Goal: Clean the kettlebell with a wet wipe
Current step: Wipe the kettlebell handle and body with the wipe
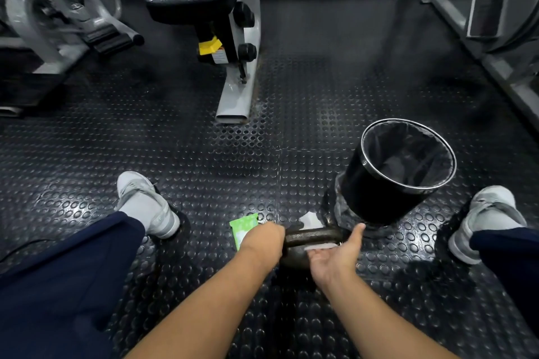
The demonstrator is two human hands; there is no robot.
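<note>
**Kettlebell (313, 235) on the studded rubber floor (204, 172), between the person's feet; handle being wiped.**
Left hand (265, 237) grips the handle's end. Right hand (335, 253), palm spread, presses the wet wipe (320, 246) to the bar. Risks: the thin damp wipe may bunch on rough dark iron, and the rounded bell may roll if the grip slackens.

Black bin (367, 192) near grey machine (236, 96), studded floor (262, 154)
</note>
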